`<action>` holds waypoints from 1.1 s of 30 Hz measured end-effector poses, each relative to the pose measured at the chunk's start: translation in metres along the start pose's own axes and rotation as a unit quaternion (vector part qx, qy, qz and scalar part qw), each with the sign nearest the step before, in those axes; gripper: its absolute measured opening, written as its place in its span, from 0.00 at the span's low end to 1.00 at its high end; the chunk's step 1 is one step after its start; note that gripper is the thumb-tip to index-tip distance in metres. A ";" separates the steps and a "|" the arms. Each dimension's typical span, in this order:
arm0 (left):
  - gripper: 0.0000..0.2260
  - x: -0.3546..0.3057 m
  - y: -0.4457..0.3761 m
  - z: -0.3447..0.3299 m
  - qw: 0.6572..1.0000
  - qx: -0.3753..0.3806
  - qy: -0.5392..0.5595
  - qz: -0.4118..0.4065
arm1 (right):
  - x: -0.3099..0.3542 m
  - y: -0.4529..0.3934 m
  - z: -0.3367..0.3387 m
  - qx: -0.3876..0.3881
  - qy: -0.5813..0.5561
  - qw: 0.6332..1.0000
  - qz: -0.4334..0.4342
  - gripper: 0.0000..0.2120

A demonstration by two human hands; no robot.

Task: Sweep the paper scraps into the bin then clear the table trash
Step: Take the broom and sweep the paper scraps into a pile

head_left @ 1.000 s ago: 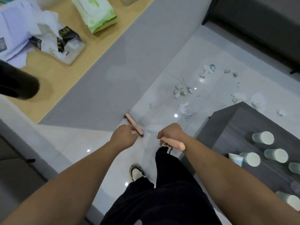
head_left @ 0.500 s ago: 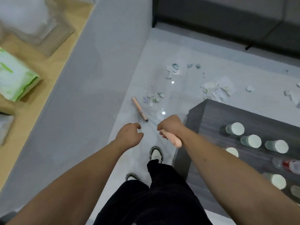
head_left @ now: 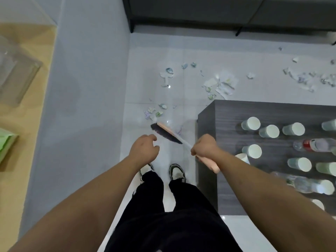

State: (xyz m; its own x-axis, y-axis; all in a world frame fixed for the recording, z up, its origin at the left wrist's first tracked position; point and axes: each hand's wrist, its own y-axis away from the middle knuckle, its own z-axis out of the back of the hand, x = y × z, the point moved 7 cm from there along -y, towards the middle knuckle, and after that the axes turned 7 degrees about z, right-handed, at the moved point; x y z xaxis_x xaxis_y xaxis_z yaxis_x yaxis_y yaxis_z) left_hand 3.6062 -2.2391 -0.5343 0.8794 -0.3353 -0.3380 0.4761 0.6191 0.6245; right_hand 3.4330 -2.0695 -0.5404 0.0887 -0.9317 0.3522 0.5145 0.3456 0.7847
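Note:
My right hand (head_left: 205,146) grips the pink handle of a broom (head_left: 166,132), whose pink head with dark bristles hangs over the white tiled floor just ahead of my feet. My left hand (head_left: 144,149) hovers beside the broom's shaft, fingers loosely curled and holding nothing. Torn paper scraps (head_left: 156,111) lie just beyond the broom head. More scraps (head_left: 221,83) are scattered farther out, with another patch (head_left: 307,80) at the far right. No bin is in view.
A dark wood table (head_left: 227,124) on my right carries several upturned paper cups (head_left: 251,123) and plastic bottles (head_left: 314,144). A grey rug (head_left: 87,88) and a light wooden table (head_left: 23,115) lie to my left. A dark sofa (head_left: 218,11) stands at the back.
My left hand let go of the broom head and now hangs free. The broom head swung right, nearer the scraps. My view turned right, showing more of the dark table.

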 end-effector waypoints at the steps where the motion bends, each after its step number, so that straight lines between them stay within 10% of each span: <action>1: 0.18 0.008 -0.004 0.005 1.000 0.003 -0.004 0.002 | 0.009 -0.002 -0.002 -0.011 0.022 1.000 0.011 0.09; 23: 0.17 0.063 -0.068 0.116 0.998 -0.036 0.009 0.059 | 0.167 -0.029 -0.046 0.117 -0.205 0.972 -0.005 0.13; 33: 0.18 -0.018 -0.147 0.135 0.994 -0.023 -0.047 0.099 | 0.175 -0.136 0.082 0.055 -0.220 0.974 -0.007 0.09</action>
State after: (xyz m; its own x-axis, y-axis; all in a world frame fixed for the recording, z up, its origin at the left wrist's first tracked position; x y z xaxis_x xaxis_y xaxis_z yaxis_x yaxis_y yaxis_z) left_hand 3.5203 -2.4201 -0.5252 0.9530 -0.2673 -0.1428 0.2950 0.7110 0.6383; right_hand 3.3088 -2.2701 -0.5438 -0.3042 -0.8065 0.5069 0.4157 0.3664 0.8324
